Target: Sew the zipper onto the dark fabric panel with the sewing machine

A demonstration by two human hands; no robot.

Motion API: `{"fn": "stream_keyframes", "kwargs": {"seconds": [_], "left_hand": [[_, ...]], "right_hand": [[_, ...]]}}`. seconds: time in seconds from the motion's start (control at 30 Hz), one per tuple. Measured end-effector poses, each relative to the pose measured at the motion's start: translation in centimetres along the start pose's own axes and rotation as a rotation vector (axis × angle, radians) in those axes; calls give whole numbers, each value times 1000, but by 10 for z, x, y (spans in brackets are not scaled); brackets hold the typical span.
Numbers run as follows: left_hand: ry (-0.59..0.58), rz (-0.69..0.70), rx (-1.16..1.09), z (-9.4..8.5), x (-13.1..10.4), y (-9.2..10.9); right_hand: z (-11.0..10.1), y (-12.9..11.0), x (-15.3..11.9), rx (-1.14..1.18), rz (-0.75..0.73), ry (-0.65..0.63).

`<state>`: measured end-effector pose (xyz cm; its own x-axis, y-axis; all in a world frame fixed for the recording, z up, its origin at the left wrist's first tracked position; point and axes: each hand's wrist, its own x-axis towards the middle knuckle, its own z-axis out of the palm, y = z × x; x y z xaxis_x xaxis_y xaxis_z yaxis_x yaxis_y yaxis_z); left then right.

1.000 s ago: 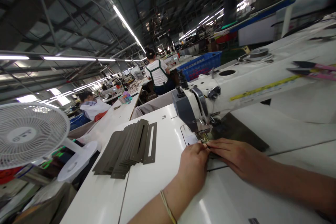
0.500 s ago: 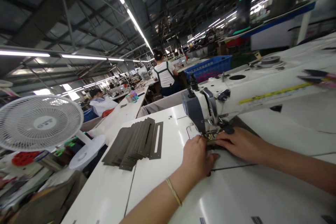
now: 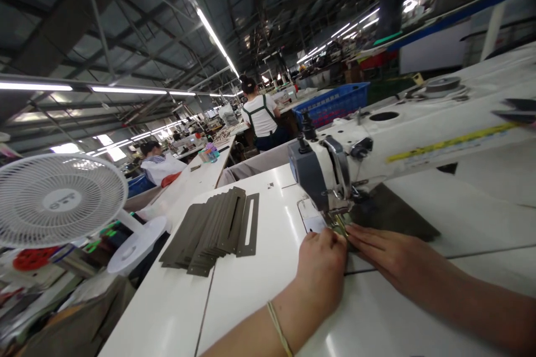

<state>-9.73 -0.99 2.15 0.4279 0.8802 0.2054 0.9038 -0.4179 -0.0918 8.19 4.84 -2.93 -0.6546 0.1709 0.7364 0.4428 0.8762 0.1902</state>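
Note:
A dark olive fabric piece (image 3: 391,213) lies on the bed of a white and grey sewing machine (image 3: 320,170), to the right of the needle area. My left hand (image 3: 322,265) is closed just in front of the presser foot, fingers curled on the near edge of the fabric, which they mostly hide. Beside it, my right hand (image 3: 396,256) lies with fingers stretched out and together, their tips at the fabric close to the needle. On the table to the left is a fanned stack of olive slotted pieces (image 3: 209,228); the nearest one shows a long white slot.
A white fan (image 3: 62,201) stands at the left. A yellow measuring tape (image 3: 452,142) runs along the machine arm, with dark-bladed scissors (image 3: 517,111) at its right. Behind are a blue crate (image 3: 335,101) and two people at other tables.
My right hand has come back toward me, its fingers straighter, uncovering more fabric behind it. My left hand has shifted slightly toward me and its thumb is now tucked out of sight.

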Motion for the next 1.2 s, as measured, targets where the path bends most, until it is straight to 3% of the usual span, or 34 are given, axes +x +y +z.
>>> {"fn": "stream_keyframes", "kwargs": {"seconds": [0.33, 0.6, 0.87, 1.2], "left_hand": [[89, -38, -66, 17, 10, -17], [262, -29, -205, 17, -5, -13], [179, 78, -184, 15, 7, -22], [158, 72, -103, 20, 13, -27]], "right_hand": [[8, 10, 8, 80, 80, -47], [6, 13, 0, 18, 46, -11], [7, 18, 5, 76, 60, -45], [14, 29, 6, 78, 26, -48]]}}
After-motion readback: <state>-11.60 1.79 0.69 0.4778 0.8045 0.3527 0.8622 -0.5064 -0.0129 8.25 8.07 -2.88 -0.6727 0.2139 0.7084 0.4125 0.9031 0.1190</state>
